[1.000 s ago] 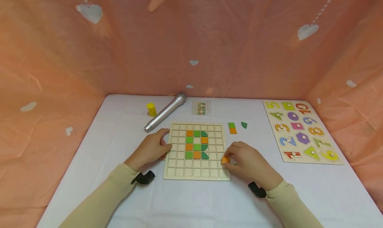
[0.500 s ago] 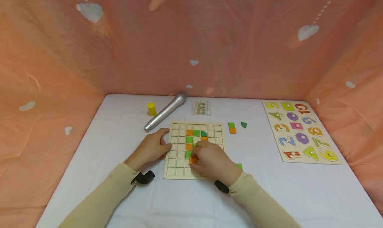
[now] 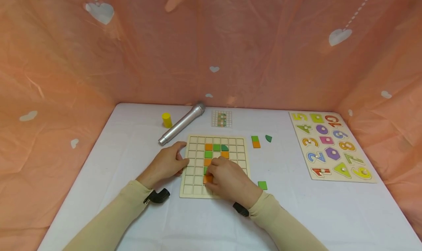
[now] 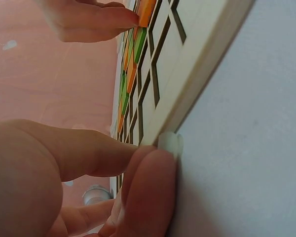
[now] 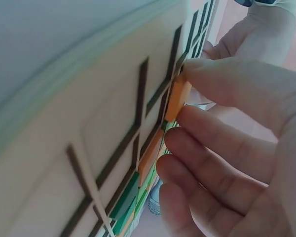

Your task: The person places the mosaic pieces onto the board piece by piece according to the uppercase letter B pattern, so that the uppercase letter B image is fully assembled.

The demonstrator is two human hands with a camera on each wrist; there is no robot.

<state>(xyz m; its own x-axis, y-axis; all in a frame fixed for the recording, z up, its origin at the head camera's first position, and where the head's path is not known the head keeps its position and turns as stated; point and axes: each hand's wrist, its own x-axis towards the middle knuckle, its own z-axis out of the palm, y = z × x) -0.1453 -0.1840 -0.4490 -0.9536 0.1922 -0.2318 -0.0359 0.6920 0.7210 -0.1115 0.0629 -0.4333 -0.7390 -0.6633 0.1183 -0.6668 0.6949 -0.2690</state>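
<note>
My right hand (image 3: 230, 179) is over the wooden grid board (image 3: 242, 192). It pinches an orange square tile (image 5: 178, 97) between thumb and index finger, at the cell below the lowest green tile of the left column. Green, orange and dark green pieces fill several cells above, such as the orange tile (image 3: 208, 147); my right hand hides some of them. At the board's left edge, my left hand (image 3: 166, 161) grips the rim with its thumb and a curled finger, as the left wrist view (image 4: 96, 153) shows.
Right of the board lie a green square (image 3: 262, 185), a green-and-orange pair of tiles (image 3: 255, 141) and a dark green quarter-round piece (image 3: 268, 138). Behind stand a pattern card (image 3: 221, 118), a silver microphone (image 3: 182, 124) and a yellow cylinder (image 3: 167, 120). A number puzzle (image 3: 333, 146) lies far right.
My right hand has carried the orange tile leftward from the board's right edge to the cell below the left column. The green square on the table is now uncovered. My left hand stays put.
</note>
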